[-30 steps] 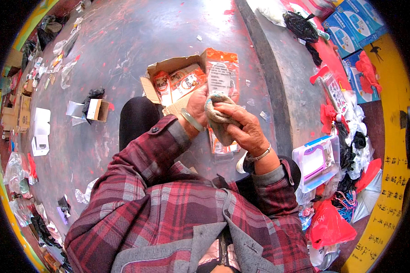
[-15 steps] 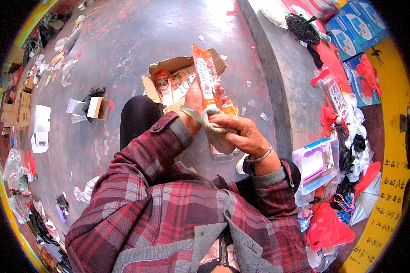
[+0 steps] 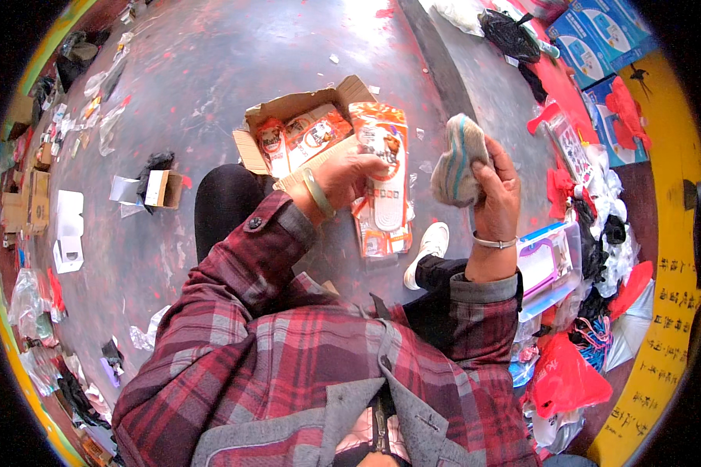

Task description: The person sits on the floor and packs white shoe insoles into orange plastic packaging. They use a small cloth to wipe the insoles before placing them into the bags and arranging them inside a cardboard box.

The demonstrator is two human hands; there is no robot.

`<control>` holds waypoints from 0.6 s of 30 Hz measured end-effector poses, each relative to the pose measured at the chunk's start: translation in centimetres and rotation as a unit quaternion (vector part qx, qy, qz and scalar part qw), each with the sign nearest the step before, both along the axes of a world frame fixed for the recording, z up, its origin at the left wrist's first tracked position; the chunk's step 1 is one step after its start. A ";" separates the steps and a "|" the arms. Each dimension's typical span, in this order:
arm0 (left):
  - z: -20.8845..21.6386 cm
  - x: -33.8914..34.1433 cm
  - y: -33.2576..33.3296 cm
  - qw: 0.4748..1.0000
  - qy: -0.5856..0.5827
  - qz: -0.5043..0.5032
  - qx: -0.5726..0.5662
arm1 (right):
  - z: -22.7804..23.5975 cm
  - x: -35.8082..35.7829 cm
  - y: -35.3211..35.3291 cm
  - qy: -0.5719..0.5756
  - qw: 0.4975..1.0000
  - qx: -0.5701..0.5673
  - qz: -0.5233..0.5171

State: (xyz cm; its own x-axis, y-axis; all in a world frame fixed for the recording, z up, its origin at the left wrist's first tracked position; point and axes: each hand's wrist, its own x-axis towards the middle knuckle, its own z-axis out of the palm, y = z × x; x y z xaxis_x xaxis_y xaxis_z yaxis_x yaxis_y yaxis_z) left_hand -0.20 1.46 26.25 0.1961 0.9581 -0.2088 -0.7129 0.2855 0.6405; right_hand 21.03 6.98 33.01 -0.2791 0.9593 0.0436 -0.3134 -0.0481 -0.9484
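Observation:
My left hand (image 3: 341, 180) grips the left edge of a flat orange-and-white packet (image 3: 391, 159), held face up in front of me. In my right hand (image 3: 500, 201), off to the right, is a folded, off-white striped cloth pad (image 3: 453, 170) with teal lines, pinched between thumb and fingers. The pad and the packet are apart. Just beyond my left hand, an open cardboard box (image 3: 288, 106) holds similar orange-and-white packets (image 3: 313, 138). More packaging (image 3: 383, 240) of the same colours shows below the held packet, partly hidden by it.
A clear plastic bin (image 3: 549, 268) stands right of my right forearm. Bags and a red plastic bag (image 3: 565, 377) are heaped along the right side. Small boxes, including a cardboard one (image 3: 165, 188), and scraps lie on the floor (image 3: 234, 54) to the left.
The striped cloth pad has come away from the packet and moved right with my right hand. My left hand has turned the packet to show its broad front.

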 end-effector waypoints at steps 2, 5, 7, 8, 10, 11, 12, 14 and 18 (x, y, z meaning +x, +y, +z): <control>1.1 0.1 -0.3 0.997 0.018 -0.074 -0.015 | -0.1 -0.5 -0.1 -0.052 0.997 0.051 -0.028; 0.4 0.3 -0.7 0.993 -0.002 -0.122 -0.006 | -0.6 -1.1 0.0 -0.124 0.985 0.115 -0.031; 0.4 1.0 -0.8 0.994 -0.035 -0.096 -0.026 | -0.6 -1.8 -0.1 -0.173 0.974 0.143 -0.012; 0.3 0.9 -0.8 0.993 -0.035 -0.106 -0.023 | -1.1 -2.0 0.2 -0.194 0.966 0.172 -0.006; -0.2 0.6 -0.9 0.991 -0.035 -0.125 -0.018 | -1.6 -2.4 0.2 -0.255 0.939 0.230 0.019; -0.4 0.8 -0.8 0.992 -0.046 -0.114 -0.009 | -2.0 -2.7 0.2 -0.285 0.923 0.258 0.032; -0.7 1.0 -0.8 0.993 -0.057 -0.102 0.000 | -2.7 -3.0 0.3 -0.296 0.915 0.271 0.046; -1.0 1.2 -0.8 0.994 -0.073 -0.082 0.001 | -3.2 -3.4 0.0 -0.335 0.890 0.304 0.056; -2.1 0.9 -0.3 0.997 -0.074 -0.016 0.026 | -3.0 -4.0 -1.0 -0.371 0.852 0.352 0.109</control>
